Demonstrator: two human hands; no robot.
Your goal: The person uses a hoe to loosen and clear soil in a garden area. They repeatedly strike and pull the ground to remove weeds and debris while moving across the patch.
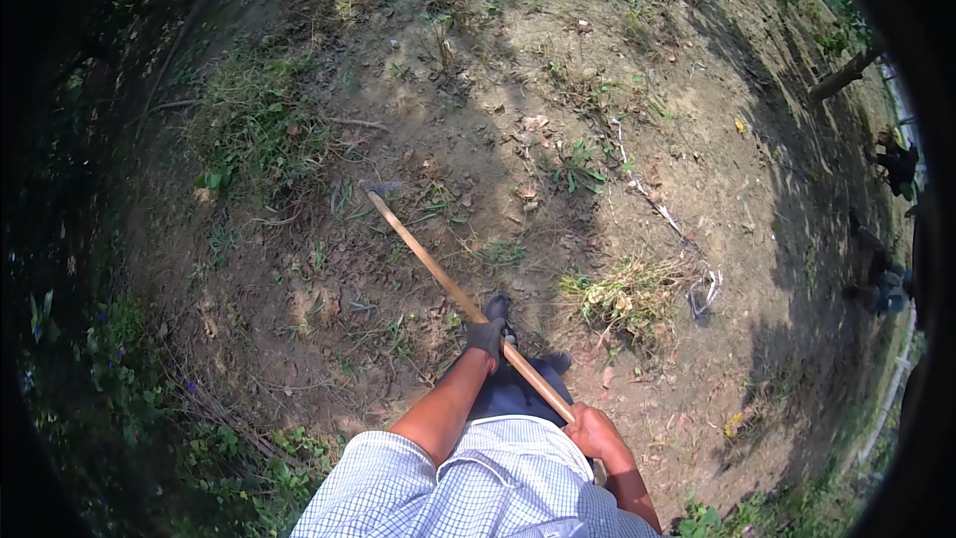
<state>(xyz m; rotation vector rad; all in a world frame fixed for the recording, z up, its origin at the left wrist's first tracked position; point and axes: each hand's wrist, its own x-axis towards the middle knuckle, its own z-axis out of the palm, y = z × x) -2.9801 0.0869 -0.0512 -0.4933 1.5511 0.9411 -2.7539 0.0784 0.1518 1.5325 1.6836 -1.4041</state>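
A hoe with a long wooden handle (432, 265) reaches from my waist up and to the left over the soil. Its metal head (382, 186) rests at or just above the ground among small weeds; whether it touches is hard to tell. My left hand (487, 336), in a dark glove, grips the handle at mid-length, above my dark shoe. My right hand (590, 430), bare, is closed around the handle near its lower end, beside my shirt. Small green weeds (441, 202) stand or lie just right of the hoe head.
A heap of pulled grass (258, 119) lies upper left; a drier clump (631, 299) is right of my feet. A pale twisted strip (661, 211) crosses the soil. Leafy plants (127, 381) border the lower left. A tree trunk (844, 78) and a partly visible person (881, 288) are far right.
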